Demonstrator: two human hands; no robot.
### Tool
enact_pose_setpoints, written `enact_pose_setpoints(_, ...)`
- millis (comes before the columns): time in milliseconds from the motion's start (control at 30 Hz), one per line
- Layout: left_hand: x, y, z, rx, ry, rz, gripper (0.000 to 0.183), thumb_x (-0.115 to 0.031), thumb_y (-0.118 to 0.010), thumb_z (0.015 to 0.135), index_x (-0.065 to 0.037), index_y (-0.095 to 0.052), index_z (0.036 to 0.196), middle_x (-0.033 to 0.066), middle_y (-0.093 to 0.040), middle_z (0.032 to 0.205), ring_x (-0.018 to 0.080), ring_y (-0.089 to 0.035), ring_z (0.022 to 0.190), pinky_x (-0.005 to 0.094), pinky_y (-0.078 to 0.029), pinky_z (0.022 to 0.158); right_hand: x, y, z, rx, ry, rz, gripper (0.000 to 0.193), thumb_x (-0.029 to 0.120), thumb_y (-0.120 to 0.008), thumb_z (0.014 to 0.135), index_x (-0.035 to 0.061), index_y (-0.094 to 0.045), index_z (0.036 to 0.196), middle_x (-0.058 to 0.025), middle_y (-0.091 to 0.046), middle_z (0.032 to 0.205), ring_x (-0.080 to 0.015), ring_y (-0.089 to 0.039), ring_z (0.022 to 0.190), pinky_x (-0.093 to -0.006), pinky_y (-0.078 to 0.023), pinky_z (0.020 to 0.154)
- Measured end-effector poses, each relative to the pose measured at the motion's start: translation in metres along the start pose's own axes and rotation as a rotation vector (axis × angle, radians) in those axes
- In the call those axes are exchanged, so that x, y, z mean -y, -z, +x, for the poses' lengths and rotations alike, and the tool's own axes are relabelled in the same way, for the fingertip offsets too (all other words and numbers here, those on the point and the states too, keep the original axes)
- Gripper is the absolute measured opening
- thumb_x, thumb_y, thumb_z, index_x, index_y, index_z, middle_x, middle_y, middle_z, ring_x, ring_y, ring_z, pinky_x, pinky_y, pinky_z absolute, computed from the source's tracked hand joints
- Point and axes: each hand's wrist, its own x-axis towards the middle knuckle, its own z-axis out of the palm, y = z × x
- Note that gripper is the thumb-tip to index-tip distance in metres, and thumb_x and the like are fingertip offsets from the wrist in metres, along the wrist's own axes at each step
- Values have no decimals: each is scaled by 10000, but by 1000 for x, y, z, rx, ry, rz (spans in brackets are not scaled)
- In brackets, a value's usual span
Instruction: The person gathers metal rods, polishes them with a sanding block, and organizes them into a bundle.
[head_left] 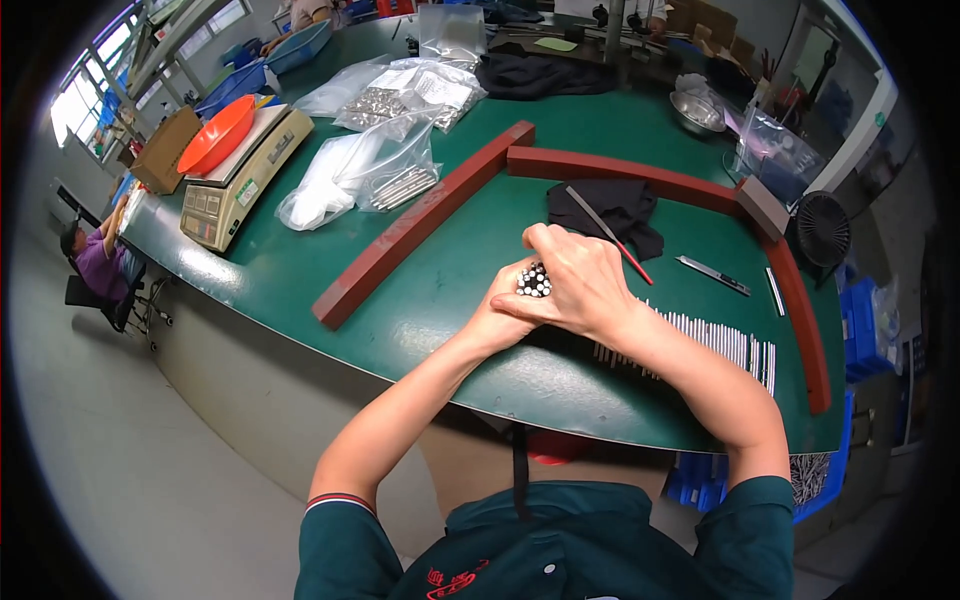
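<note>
A: Where's the bundle of rods (534, 281)?
B: Between both hands, over the near part of the green tabletop (420, 325). Rod ends face up toward the camera. Lower ends hidden, so can't tell if they touch the surface.

A: State of the grip?
B: Grasping, both sides. Left hand (503, 308) wraps the bundle from the left. Right hand (590, 285) curls around it from the right, thumb across the near side, bent fingers on the far side.

A: Other rods?
B: Row of metal rods (722, 342) lying side by side under and right of the right forearm. Separate thin pieces (775, 291) farther right, by the dark-red bar (800, 325).

A: Tools?
B: Red-handled tool (612, 238) just beyond the right hand, its grey part across the black cloth (642, 212). Utility knife (713, 275) right of that, lying flat.

A: Surroundings?
B: More dark-red bars left and far side. Grey block (763, 207) at the far right corner, small black fan (823, 228) just beyond. Left: clear bags (338, 180), then a scale (245, 182) carrying an orange tray (217, 135).
</note>
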Motion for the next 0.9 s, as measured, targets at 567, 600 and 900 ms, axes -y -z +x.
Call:
enact_pose_setpoints(567, -8, 2, -1, -117, -181, 233, 803, -79, -662, 633, -31, -203, 1291, 127, -429, 1141, 202, -423, 1077, 296, -330, 912, 2, -3, 14, -90, 292, -92, 117, 125, -556, 615, 26, -514, 660, -60, -471, 435, -201, -498, 400, -308, -370, 390)
enact_pose_setpoints(600, 0, 4, -6, -93, -126, 245, 824, -83, -666, 629, -29, -185, 1296, 137, -422, 1152, 212, -421, 1087, 301, -328, 915, 0, -12, 8, -96, 286, -45, 106, 135, -553, 617, 49, -490, 611, -56, -467, 422, -201, -504, 395, -308, -376, 392)
enact_pose_setpoints(900, 2, 22, -28, -119, -105, 271, 1157, -240, -803, 523, -32, 4, 1325, 210, -262, 1292, 284, -268, 1221, 374, -228, 1005, -36, -18, 10, -90, -485, 642, 184, 128, -460, 719, 27, -504, 571, -58, -478, 470, -132, -468, 423, -276, -331, 403)
